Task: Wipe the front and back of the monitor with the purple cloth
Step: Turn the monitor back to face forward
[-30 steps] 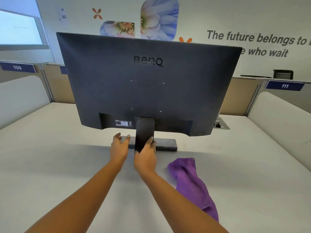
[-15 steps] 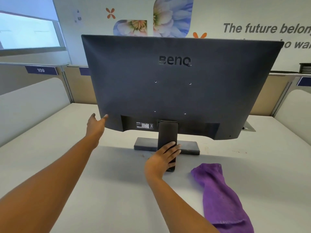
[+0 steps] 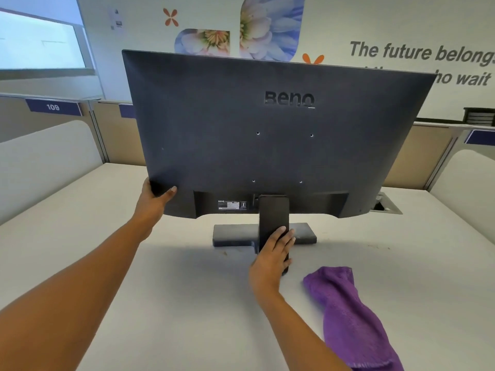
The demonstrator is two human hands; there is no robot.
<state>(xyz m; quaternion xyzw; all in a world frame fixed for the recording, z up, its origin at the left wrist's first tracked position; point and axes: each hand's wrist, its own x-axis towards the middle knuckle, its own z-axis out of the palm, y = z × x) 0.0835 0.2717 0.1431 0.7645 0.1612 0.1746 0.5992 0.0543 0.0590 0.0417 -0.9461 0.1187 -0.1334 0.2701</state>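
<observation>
A dark grey BenQ monitor (image 3: 267, 135) stands on the white desk (image 3: 174, 303) with its back toward me, on a flat stand base (image 3: 233, 234). My left hand (image 3: 154, 200) grips the monitor's lower left corner, thumb on the back panel. My right hand (image 3: 272, 259) rests on the stand's neck (image 3: 273, 212), fingers laid over its lower part. The purple cloth (image 3: 348, 317) lies crumpled on the desk to the right of my right forearm, held by neither hand. The screen side is hidden.
Low white dividers (image 3: 45, 162) border the desk left and right. A cable grommet (image 3: 385, 206) sits in the desktop behind the monitor's right edge. Beige partitions with blue number plates (image 3: 53, 107) run along the back.
My left hand left the stand base, rose to the left and now grips the monitor's lower left corner. My right hand stayed on the stand neck. The cloth has not moved.
</observation>
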